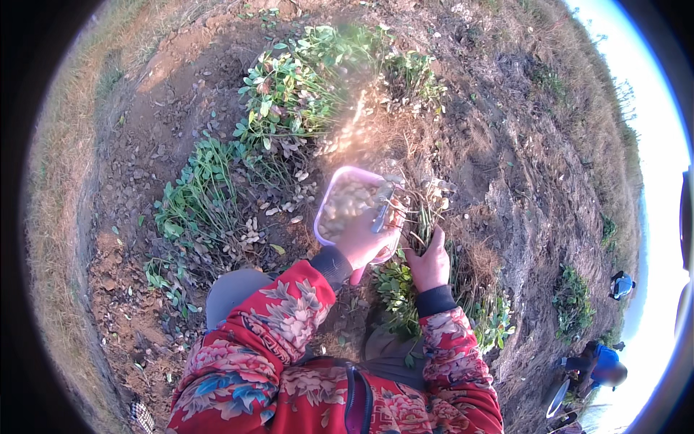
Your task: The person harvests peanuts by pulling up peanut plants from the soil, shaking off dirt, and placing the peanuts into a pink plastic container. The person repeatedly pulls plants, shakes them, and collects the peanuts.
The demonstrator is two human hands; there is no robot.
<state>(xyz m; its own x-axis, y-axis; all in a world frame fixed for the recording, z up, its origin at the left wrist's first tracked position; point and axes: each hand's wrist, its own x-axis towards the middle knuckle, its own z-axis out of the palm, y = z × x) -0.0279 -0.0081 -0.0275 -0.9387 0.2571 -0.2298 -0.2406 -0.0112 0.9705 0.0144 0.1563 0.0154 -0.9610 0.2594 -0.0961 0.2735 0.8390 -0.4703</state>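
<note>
Peanuts in their shells half fill a clear plastic container with a pink rim (324,209), which stands on the soil before me. My left hand (364,238) is over its near right side, closed around a grey metal tool (383,210), perhaps scissors; its exact kind cannot be told. A pink piece (357,275) shows under that hand. My right hand (431,263) grips the stems of a pulled peanut plant (425,214), whose roots and pods point away from me, beside the container. The plant's green leaves (398,290) hang below that hand, left of the wrist.
Pulled peanut plants lie to the left (200,190) and beyond the container (287,97). Loose peanuts (282,208) are scattered on the soil. Dry roots (482,266) and more leaves lie right of my hand. Two people, one in blue (604,363), are far off at the right.
</note>
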